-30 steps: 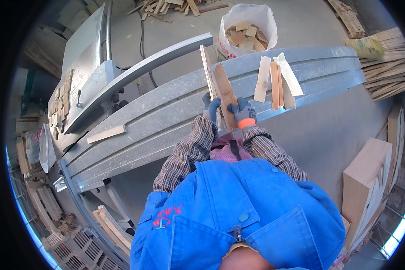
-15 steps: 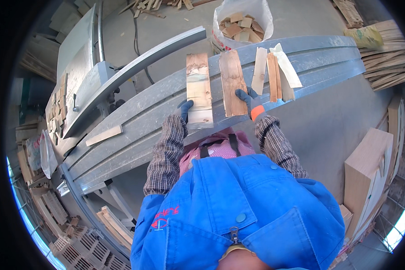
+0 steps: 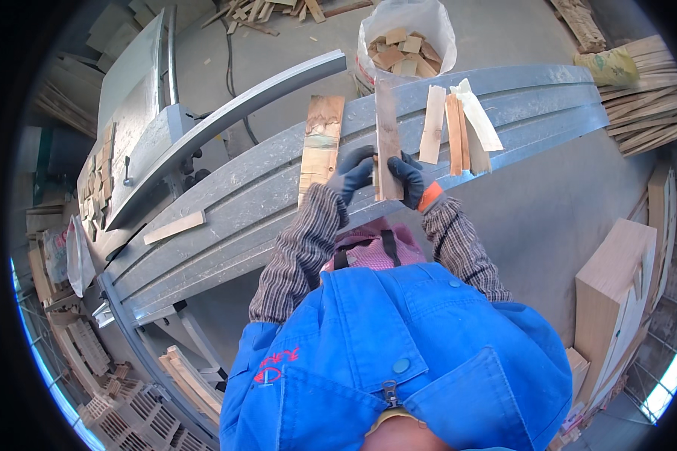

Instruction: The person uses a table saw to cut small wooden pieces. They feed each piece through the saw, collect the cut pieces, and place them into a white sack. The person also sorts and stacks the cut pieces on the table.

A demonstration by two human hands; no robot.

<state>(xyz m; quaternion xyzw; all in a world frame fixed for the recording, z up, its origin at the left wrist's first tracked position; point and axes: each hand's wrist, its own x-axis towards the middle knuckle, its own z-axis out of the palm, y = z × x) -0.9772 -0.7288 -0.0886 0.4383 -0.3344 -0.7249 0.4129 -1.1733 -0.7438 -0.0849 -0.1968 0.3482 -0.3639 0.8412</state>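
Note:
A brown wooden board [image 3: 387, 135] is tipped up nearly on edge between my gloved hands, above the grey metal table [image 3: 248, 177]. My right hand [image 3: 411, 180], in a dark glove with an orange cuff, grips it from the right near its lower end. On the other side my left hand [image 3: 353, 176] closes on its left edge; some of those fingertips are hidden. A second board [image 3: 322, 143], with dark stains and a pale greenish band, lies on the table just left of my hands. Several narrow wood strips [image 3: 453, 131] lie to the right.
Beyond the table stands a white sack [image 3: 447, 37] of wood offcuts [image 3: 406, 52]. A thin strip [image 3: 174, 227] lies at the table's left. A metal rail [image 3: 256, 113] crosses behind. Stacked slats [image 3: 647, 98] are at far right, a panel stack [image 3: 617, 270] nearer.
My left hand has let go of the stained board and moved right to the brown board. The brown board has turned from flat-facing to nearly on edge.

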